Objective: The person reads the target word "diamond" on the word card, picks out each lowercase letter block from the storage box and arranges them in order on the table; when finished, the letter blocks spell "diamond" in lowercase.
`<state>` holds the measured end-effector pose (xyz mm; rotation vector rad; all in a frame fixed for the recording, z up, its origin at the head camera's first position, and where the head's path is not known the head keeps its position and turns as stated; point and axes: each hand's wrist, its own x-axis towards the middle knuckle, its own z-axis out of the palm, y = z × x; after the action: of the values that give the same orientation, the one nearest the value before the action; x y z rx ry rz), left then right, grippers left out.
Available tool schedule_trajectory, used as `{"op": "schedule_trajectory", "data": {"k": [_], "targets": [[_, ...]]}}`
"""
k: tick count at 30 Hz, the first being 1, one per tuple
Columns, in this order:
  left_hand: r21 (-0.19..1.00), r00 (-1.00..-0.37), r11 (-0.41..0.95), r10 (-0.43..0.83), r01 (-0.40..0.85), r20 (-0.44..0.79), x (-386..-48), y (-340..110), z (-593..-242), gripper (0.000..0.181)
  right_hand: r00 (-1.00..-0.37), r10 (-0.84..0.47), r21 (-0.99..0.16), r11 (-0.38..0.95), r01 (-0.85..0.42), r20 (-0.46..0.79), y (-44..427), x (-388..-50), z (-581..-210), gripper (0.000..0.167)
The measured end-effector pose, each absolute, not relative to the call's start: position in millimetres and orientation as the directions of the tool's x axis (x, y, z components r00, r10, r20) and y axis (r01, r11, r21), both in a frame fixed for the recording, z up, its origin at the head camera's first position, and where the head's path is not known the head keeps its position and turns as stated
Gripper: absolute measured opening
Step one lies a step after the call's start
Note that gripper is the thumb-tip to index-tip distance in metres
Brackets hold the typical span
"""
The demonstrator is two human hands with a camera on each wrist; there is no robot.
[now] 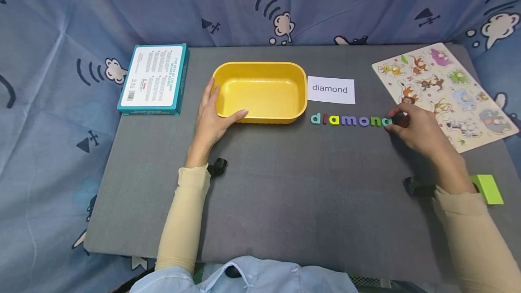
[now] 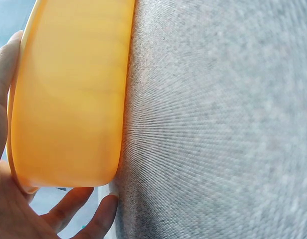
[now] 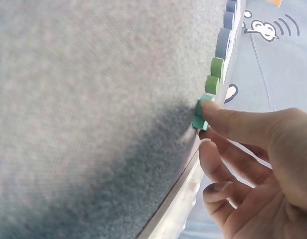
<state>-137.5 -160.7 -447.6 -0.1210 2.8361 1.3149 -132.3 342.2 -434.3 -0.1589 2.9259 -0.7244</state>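
Observation:
My left hand (image 1: 211,119) holds the near left corner of a yellow plastic basin (image 1: 260,115), thumb along the front rim and fingers at the left side. In the left wrist view the basin's orange-looking wall (image 2: 74,99) stands on the cloth beside the fingers. At the right end of a row of coloured letters (image 1: 349,120), my right hand (image 1: 423,130) pinches a teal letter d (image 1: 386,121). The right wrist view shows thumb and finger at the teal letter (image 3: 199,121), beside a green one. A white card (image 1: 331,90) printed "diamond" lies above the row.
An animal puzzle board (image 1: 464,107) lies at the right, partly under my right hand. Near my right wrist is a green block (image 1: 488,189). A teal-edged box (image 1: 153,78) lies at the far left. A blue patterned curtain (image 1: 244,8) hangs behind the grey table (image 1: 285,202).

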Motion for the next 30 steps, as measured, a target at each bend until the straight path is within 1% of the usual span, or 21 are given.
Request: {"op": "schedule_trajectory", "data": {"k": [5, 18, 24, 30], "targets": [[0.763, -0.997, 0.642, -0.065, -0.074, -0.042, -137.3, -161.1, -447.7, 0.114, -0.989, -0.116, -0.474, 0.879, -0.057, -0.096, 341.7, -132.1, -434.0, 0.029], [0.768, -0.998, 0.638, -0.057, -0.059, -0.029, -137.8, -162.5, -449.6, 0.114, -0.990, -0.122, -0.476, 0.876, -0.076, -0.068, 341.8, -133.1, -438.4, 0.033], [0.764, -0.997, 0.641, -0.060, -0.070, -0.040, -138.1, -162.2, -449.3, 0.114, -0.990, -0.120, -0.477, 0.876, -0.068, -0.078, 342.6, -133.0, -438.7, 0.034], [0.760, -0.997, 0.645, -0.060, -0.076, -0.049, -139.0, -161.8, -448.5, 0.115, -0.989, -0.122, -0.490, 0.869, -0.064, -0.086, 343.8, -133.1, -433.1, 0.042]]}}
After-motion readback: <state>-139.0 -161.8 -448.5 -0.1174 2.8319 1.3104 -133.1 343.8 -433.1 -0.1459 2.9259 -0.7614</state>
